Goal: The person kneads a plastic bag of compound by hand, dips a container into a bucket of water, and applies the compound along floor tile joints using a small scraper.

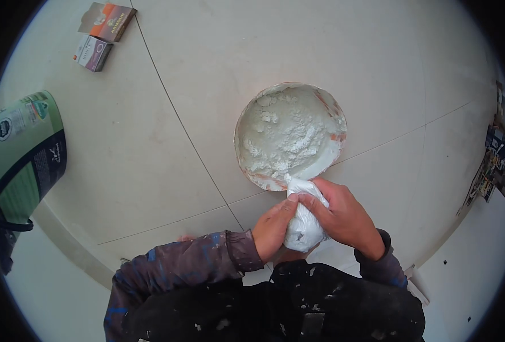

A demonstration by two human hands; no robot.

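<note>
- Head view: I find the white plastic bag at the near rim of the round tub; contact with the rim undetermined.
- White powder lies in the tub, which stands on the tiled floor.
- Left hand: thumb and fingers grasping the bag's left side, below its neck.
- Right hand: curled round its right side, thumb pressing the front.
- I judge the bag soft, slippery, easily torn, not heavy; best held by the gathered neck, body supported.
</note>
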